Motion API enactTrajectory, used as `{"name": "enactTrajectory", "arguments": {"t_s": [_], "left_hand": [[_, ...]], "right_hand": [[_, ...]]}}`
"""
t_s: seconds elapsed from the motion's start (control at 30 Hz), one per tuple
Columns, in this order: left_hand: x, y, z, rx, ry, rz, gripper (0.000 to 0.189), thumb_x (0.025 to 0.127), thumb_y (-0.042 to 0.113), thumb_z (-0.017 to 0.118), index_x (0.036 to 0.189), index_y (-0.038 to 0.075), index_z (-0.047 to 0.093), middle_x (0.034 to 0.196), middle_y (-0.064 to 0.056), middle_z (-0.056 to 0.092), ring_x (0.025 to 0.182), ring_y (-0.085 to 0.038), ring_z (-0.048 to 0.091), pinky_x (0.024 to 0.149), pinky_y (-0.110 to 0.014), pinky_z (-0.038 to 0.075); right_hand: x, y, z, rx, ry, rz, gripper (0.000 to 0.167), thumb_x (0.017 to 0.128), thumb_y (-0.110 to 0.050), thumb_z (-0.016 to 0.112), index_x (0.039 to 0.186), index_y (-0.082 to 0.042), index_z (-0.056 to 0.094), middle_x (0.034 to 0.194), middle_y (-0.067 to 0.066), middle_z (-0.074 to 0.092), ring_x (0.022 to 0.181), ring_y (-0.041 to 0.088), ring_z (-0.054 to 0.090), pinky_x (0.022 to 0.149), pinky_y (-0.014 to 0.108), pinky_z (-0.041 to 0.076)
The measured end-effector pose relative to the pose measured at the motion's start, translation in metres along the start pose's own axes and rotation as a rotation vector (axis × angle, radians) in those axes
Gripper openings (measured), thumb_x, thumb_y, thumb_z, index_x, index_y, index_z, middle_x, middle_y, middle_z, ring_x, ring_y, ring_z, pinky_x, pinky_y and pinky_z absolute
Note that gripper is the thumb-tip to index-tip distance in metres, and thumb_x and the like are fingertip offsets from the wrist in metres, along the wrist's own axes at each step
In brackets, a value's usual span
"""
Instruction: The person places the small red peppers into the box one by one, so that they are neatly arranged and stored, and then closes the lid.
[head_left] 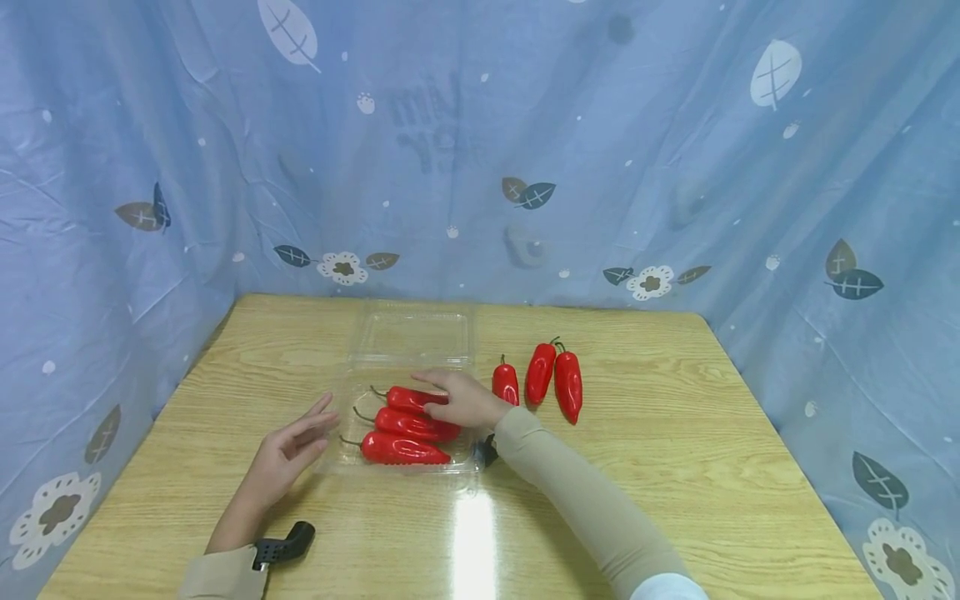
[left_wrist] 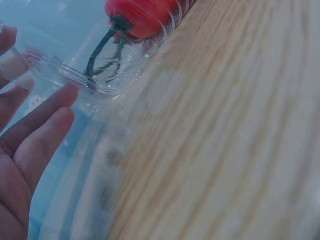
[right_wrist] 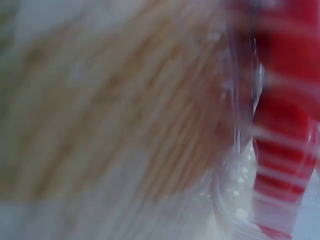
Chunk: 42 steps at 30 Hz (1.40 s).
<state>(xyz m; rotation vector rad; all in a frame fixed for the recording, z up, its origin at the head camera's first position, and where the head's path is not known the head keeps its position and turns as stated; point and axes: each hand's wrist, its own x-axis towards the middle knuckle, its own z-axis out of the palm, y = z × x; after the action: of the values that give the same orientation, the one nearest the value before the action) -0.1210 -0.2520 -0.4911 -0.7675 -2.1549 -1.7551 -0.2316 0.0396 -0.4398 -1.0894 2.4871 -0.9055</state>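
Observation:
Three red chili peppers lie side by side in a clear plastic clamshell box [head_left: 341, 462], their green stems toward the left. In the head view my right hand [head_left: 463, 400] reaches over the farthest pepper [head_left: 408, 399], holding it near its right end with the thumb on the near side and a finger along the far side. The nearest pepper [head_left: 401, 450] and the middle pepper [head_left: 412, 426] lie beside it. At the box's left wall, my left hand [head_left: 288, 454] has its fingers extended; in the left wrist view the fingertips [left_wrist: 65, 95] are right at the clear rim.
The box's clear lid [head_left: 412, 336] lies folded back on the far side. Right of the box are three more peppers: one [head_left: 506, 382] partly behind the right arm, another [head_left: 540, 375] and a third [head_left: 568, 385]. A blue patterned curtain [head_left: 465, 150] encloses the wooden table [head_left: 675, 467].

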Motion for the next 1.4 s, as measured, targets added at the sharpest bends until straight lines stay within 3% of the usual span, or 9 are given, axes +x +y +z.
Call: {"name": "enactTrajectory", "arguments": {"t_s": [0.27, 0.37, 0.7, 0.87, 1.17, 1.4], "left_hand": [[0.000, -0.001, 0.000, 0.019, 0.010, 0.001, 0.032, 0.086, -0.021, 0.051, 0.118, -0.022, 0.050, 0.146, -0.028, 0.035, 0.122, -0.002, 0.052, 0.096, -0.013, 0.047], [0.000, -0.002, 0.000, 0.029, 0.004, -0.002, 0.032, 0.086, -0.020, 0.051, 0.118, -0.022, 0.050, 0.146, -0.027, 0.035, 0.122, -0.002, 0.052, 0.097, -0.013, 0.046], [-0.002, -0.001, 0.001, 0.012, 0.001, -0.033, 0.032, 0.087, -0.017, 0.051, 0.119, -0.021, 0.050, 0.147, -0.025, 0.035, 0.122, 0.000, 0.052, 0.096, -0.012, 0.046], [-0.001, -0.001, 0.000, 0.003, -0.005, -0.002, 0.032, 0.086, -0.019, 0.050, 0.119, -0.023, 0.049, 0.148, -0.024, 0.035, 0.122, -0.002, 0.053, 0.096, -0.013, 0.047], [-0.001, -0.003, -0.002, 0.015, -0.032, 0.010, 0.033, 0.087, -0.019, 0.050, 0.119, -0.024, 0.047, 0.151, -0.017, 0.034, 0.123, -0.002, 0.051, 0.097, -0.014, 0.046], [-0.001, -0.003, -0.001, -0.003, -0.020, 0.025, 0.032, 0.086, -0.021, 0.049, 0.118, -0.024, 0.048, 0.150, -0.020, 0.035, 0.124, -0.004, 0.051, 0.097, -0.014, 0.046]], "right_hand": [[-0.002, 0.007, -0.002, 0.377, 0.119, -0.074, 0.055, 0.092, -0.010, 0.060, 0.142, -0.002, 0.040, 0.148, 0.011, 0.041, 0.138, 0.022, 0.038, 0.115, 0.031, 0.034], [-0.003, 0.008, -0.004, 0.441, 0.161, -0.074, 0.055, 0.091, -0.008, 0.061, 0.142, -0.003, 0.041, 0.147, 0.011, 0.043, 0.137, 0.022, 0.039, 0.115, 0.029, 0.033], [-0.020, 0.007, -0.016, 0.434, 0.231, -0.008, 0.057, 0.089, -0.014, 0.065, 0.142, -0.009, 0.043, 0.146, 0.008, 0.045, 0.135, 0.022, 0.041, 0.114, 0.034, 0.035], [-0.032, 0.010, -0.024, 0.421, 0.294, -0.027, 0.057, 0.090, -0.008, 0.064, 0.142, -0.006, 0.041, 0.146, 0.015, 0.043, 0.136, 0.028, 0.040, 0.115, 0.039, 0.033], [-0.067, 0.021, -0.036, 0.367, 0.453, 0.009, 0.056, 0.089, -0.008, 0.065, 0.141, -0.006, 0.043, 0.145, 0.011, 0.046, 0.133, 0.030, 0.043, 0.112, 0.040, 0.037], [-0.096, 0.033, -0.043, 0.370, 0.548, 0.012, 0.056, 0.089, -0.011, 0.066, 0.140, -0.008, 0.044, 0.144, 0.015, 0.046, 0.134, 0.031, 0.042, 0.111, 0.043, 0.035]]}}
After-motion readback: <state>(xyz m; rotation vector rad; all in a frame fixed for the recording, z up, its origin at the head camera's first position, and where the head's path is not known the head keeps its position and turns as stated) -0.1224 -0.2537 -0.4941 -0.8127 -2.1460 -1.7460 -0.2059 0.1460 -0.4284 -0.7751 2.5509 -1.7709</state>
